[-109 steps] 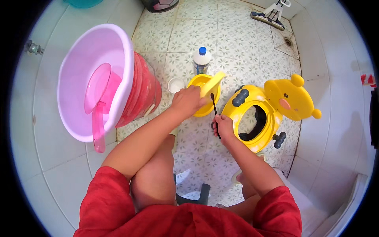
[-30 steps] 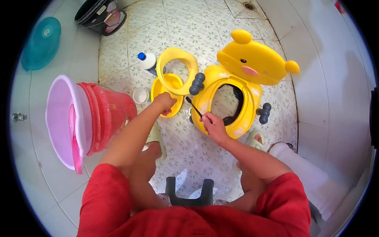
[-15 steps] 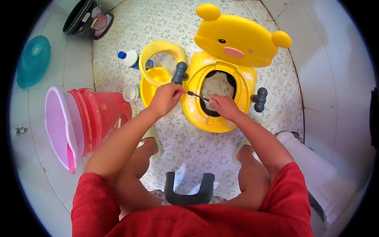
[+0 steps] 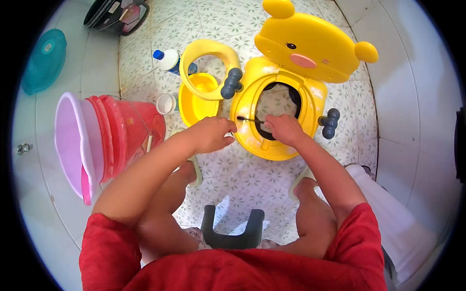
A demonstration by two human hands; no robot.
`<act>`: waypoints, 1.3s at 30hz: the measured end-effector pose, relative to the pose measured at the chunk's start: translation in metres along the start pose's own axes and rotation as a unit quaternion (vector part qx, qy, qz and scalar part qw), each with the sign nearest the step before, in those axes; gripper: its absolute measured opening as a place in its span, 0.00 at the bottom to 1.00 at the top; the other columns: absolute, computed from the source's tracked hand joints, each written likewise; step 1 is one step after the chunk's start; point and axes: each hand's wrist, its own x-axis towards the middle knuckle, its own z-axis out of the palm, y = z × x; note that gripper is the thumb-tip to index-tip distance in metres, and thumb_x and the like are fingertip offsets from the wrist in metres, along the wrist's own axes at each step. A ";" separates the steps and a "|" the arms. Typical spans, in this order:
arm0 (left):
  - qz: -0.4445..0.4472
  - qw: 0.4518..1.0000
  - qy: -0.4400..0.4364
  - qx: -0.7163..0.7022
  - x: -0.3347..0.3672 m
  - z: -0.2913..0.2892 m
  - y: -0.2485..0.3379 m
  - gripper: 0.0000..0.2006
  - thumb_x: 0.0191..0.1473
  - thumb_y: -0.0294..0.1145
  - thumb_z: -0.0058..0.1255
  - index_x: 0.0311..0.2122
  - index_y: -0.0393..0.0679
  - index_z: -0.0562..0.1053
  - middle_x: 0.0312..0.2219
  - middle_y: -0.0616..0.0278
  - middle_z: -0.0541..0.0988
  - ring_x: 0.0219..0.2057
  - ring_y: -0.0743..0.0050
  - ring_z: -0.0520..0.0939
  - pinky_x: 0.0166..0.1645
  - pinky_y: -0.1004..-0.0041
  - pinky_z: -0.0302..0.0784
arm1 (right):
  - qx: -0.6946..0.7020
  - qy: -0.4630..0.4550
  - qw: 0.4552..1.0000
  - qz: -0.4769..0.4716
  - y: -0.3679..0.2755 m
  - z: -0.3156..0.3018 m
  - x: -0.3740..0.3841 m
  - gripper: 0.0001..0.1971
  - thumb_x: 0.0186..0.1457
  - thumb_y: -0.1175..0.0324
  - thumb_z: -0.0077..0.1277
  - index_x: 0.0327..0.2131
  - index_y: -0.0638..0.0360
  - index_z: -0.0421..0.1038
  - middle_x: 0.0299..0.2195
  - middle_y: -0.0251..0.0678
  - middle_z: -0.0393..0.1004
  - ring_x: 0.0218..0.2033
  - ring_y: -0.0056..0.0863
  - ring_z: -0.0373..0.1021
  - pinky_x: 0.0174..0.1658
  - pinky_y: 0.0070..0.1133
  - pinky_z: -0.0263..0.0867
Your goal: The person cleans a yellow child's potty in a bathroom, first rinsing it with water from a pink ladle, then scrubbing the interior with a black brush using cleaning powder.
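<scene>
A yellow potty chair (image 4: 271, 150), its rim smeared with white foam, stands on the floor ahead of me. Its pig-faced lid (image 4: 310, 41) is raised. My right hand (image 4: 283, 129) is closed on a thin dark-handled brush (image 4: 248, 119), whose black head touches the left side of the rim. Over at the left outer edge is my left hand (image 4: 213, 135), fingers curled with the tips against the rim. Just beyond it a loose yellow seat ring (image 4: 194, 51) leans over a yellow bowl (image 4: 192, 114); a grey knobbed handle (image 4: 232, 83) stands beside the ring.
A white bottle with a blue cap (image 4: 169, 60) and a small clear cup (image 4: 166, 104) stand left of the bowl. Red buckets (image 4: 127, 127) and a lilac basin (image 4: 73, 140) lie farther left. A dark stool (image 4: 234, 239) is between my legs. White cloth (image 4: 383, 208) lies at right.
My left hand has slid nearer to me along the potty's outer edge. The brush head has moved slightly nearer along the rim's left side. The whole view has shifted a little.
</scene>
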 end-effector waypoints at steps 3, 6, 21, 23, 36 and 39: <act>0.001 0.996 0.086 0.033 -0.045 -0.022 0.044 0.15 0.51 0.31 0.49 0.44 0.40 0.70 0.37 0.49 0.75 0.40 0.49 0.76 0.45 0.61 0.71 | 0.014 0.031 0.999 0.003 0.000 -0.003 0.004 0.12 0.57 0.58 0.40 0.32 0.55 0.69 0.28 0.48 0.74 0.32 0.49 0.70 0.36 0.42 0.64; -0.030 0.987 0.147 0.059 -0.099 -0.027 0.082 0.15 0.50 0.31 0.51 0.43 0.40 0.70 0.36 0.49 0.74 0.39 0.49 0.75 0.44 0.60 0.71 | 0.011 0.060 0.997 0.038 0.003 -0.007 0.008 0.13 0.57 0.57 0.40 0.32 0.55 0.69 0.28 0.49 0.74 0.33 0.50 0.70 0.37 0.42 0.64; 0.088 0.992 0.092 -0.004 -0.108 0.021 0.088 0.13 0.49 0.32 0.51 0.41 0.40 0.69 0.36 0.56 0.73 0.41 0.57 0.74 0.43 0.62 0.71 | 0.003 0.069 0.996 0.062 0.001 -0.004 0.010 0.11 0.56 0.58 0.42 0.32 0.53 0.70 0.30 0.49 0.74 0.34 0.50 0.70 0.40 0.42 0.64; 0.101 0.991 0.083 -0.016 -0.110 0.019 0.089 0.13 0.48 0.31 0.51 0.39 0.39 0.69 0.34 0.54 0.72 0.39 0.55 0.74 0.43 0.62 0.71 | 0.020 0.015 0.999 0.020 0.005 0.005 0.006 0.11 0.55 0.58 0.42 0.33 0.53 0.71 0.31 0.48 0.74 0.35 0.49 0.70 0.40 0.41 0.64; 0.081 0.980 0.176 -0.054 -0.067 0.020 0.050 0.10 0.50 0.27 0.51 0.39 0.40 0.72 0.34 0.54 0.76 0.37 0.57 0.77 0.43 0.67 0.73 | 0.002 0.029 0.998 0.051 -0.002 0.001 0.018 0.12 0.52 0.58 0.44 0.32 0.50 0.76 0.33 0.44 0.75 0.36 0.45 0.71 0.41 0.37 0.66; -0.040 0.932 0.135 -0.334 -0.032 0.032 0.025 0.08 0.51 0.26 0.51 0.37 0.37 0.74 0.30 0.61 0.78 0.31 0.74 0.78 0.38 0.74 0.74 | 0.027 0.005 0.999 0.046 0.000 0.003 0.018 0.12 0.51 0.59 0.46 0.32 0.50 0.77 0.32 0.44 0.75 0.36 0.45 0.71 0.41 0.37 0.66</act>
